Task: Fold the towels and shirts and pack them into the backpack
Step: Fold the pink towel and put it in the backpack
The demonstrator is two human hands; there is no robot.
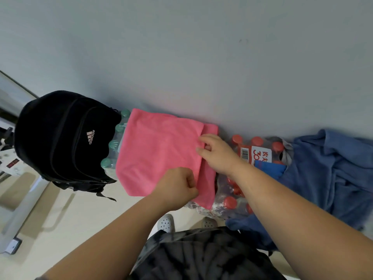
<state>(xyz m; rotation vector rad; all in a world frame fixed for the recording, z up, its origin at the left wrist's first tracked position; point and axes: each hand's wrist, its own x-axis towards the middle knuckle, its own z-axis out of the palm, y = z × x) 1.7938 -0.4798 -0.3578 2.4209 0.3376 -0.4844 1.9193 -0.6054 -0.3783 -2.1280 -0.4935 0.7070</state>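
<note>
A pink towel (159, 150) lies partly folded on top of shrink-wrapped bottle packs by the wall. My left hand (177, 188) pinches the near corner of its upper layer. My right hand (217, 153) pinches the same layer's edge farther back, on the right side. A black backpack (62, 138) stands to the left of the towel, its zips looking shut. A blue shirt (331, 174) lies crumpled on the right, and a bright blue cloth (270, 169) peeks out beside my right forearm.
Green-capped bottles (113, 146) sit under the towel's left side and a red-capped bottle pack (260, 150) under its right. The grey wall (201, 57) runs right behind. A white frame (24, 199) stands on the floor at left. My shoes (166, 223) are below.
</note>
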